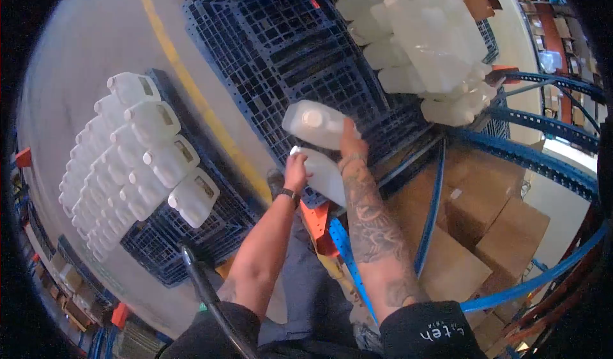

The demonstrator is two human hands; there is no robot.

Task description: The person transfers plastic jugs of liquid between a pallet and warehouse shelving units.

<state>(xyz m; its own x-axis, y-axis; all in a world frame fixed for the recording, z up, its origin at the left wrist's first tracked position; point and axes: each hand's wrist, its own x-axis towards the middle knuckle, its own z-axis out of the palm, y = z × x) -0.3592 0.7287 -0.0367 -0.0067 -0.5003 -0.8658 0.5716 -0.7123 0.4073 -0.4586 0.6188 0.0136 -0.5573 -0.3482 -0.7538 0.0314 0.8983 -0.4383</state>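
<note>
My right hand (352,143) is closed at the near end of a translucent white plastic jug (314,124), held on its side over the dark pallet (281,46). Just below it, my left hand (296,174) wraps round the neck and handle area of a second jug (327,179). This second jug is tilted, with its white cap beside my fingers, and my right forearm covers part of it. The two jugs lie close together near the pallet's corner.
Rows of similar jugs (137,129) stand on another dark pallet (166,244) at left. More jugs (437,39) are stacked at the upper right. Blue rack beams (530,145) and cardboard boxes (479,199) flank my right side. An orange rack guard (317,225) stands close below my hands.
</note>
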